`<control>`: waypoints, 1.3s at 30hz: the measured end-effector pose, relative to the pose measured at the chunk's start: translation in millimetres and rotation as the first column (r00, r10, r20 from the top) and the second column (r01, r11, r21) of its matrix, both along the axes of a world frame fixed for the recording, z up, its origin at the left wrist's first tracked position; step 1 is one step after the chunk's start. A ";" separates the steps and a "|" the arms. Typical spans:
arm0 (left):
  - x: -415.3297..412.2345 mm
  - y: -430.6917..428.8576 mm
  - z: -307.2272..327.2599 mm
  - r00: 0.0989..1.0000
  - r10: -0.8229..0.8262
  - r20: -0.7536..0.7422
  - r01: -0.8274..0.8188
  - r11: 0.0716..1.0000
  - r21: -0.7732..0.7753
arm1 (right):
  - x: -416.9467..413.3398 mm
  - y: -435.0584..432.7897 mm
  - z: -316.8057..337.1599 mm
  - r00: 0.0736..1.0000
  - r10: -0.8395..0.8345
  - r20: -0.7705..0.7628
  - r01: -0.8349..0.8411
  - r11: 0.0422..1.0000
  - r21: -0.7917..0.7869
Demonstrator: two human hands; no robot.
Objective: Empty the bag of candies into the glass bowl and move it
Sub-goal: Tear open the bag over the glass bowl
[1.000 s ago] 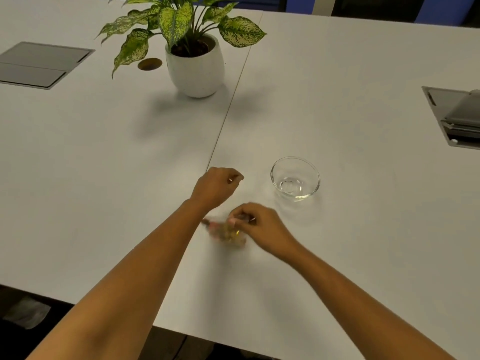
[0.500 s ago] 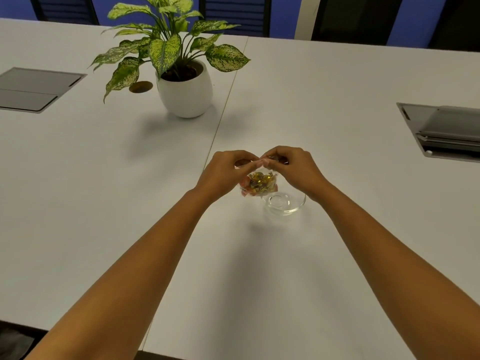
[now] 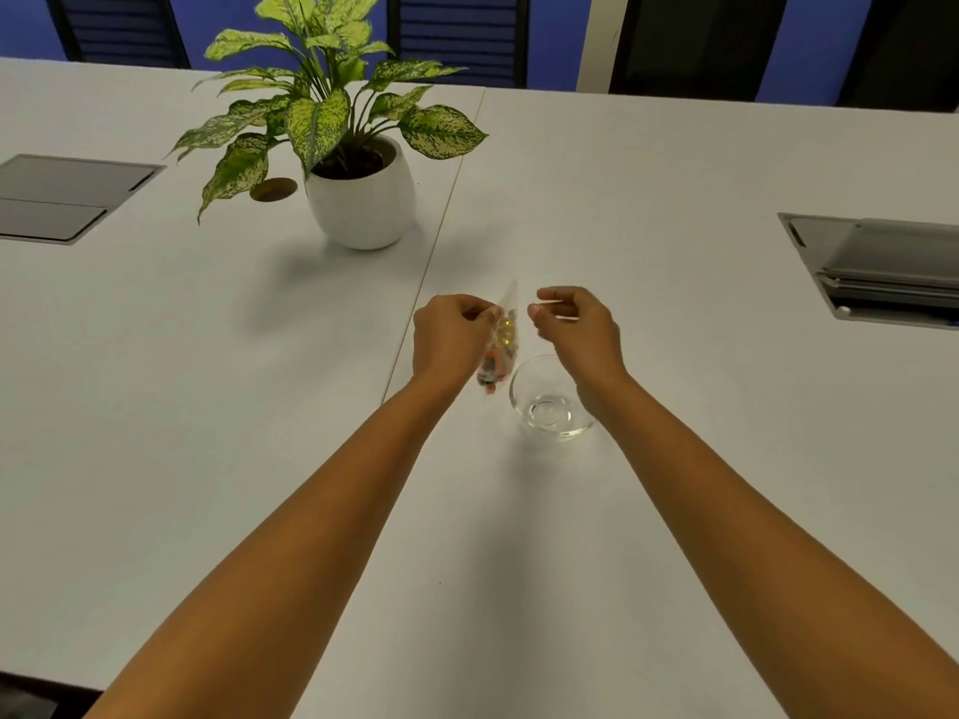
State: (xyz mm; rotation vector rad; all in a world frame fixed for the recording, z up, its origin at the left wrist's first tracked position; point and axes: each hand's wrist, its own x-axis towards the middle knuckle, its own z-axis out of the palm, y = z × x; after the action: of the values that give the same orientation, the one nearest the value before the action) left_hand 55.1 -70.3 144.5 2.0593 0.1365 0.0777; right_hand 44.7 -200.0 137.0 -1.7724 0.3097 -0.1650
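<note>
Far to the left of both hands, the potted plant (image 3: pixel 358 163) stands on the white desk (image 3: pixel 207 407), well apart from the work and no obstacle to it.

The left hand (image 3: pixel 450 337) is curled into a pinch, its grip closed on the upper left edge of the clear bag of candies (image 3: pixel 501 345). The bag hangs straight down from that pinch — the candies have sunk to the low end, yellow ones above and red ones at the bottom — so its weight is carried from above and its mouth is kept up, which likely explains why nothing has spilled. Its lower tip dangles just left of the glass bowl (image 3: pixel 552 402), close to the rim but not over the opening.

To the right of the bag, the right hand (image 3: pixel 576 329) is raised to the same height, fingers bent with thumb and forefinger drawn together. It seems to pinch a thin pale strip (perhaps a torn-off seal or the bag's other lip; the blur makes this hard to tell), so whether its grip truly holds the bag is unclear. The two pinches stand slightly apart, as suits pulling the mouth open.

Below the right wrist, the bowl sits empty on the desk — placed right under the hands so the tipping can be short. Judging by this, opening is in hand; pouring and moving are not yet done.
</note>
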 end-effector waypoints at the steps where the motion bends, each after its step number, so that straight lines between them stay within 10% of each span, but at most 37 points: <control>1: -0.3 -1.6 1.4 1.000 0.010 -0.029 -0.011 0.999 -0.046 | -1.1 2.7 -0.7 0.999 0.017 -0.036 -0.016 1.000 0.018; 39: -1.1 -25.5 1.8 0.994 0.036 -0.101 -0.067 0.943 -0.326 | -0.5 5.1 9.4 0.998 -0.032 -0.048 0.024 0.986 -0.163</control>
State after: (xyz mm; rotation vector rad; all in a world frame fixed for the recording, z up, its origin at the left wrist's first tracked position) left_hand 54.0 -95.8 146.3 1.7252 0.2451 -0.0096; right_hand 44.2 -194.8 146.4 -1.9361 0.3666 -0.1700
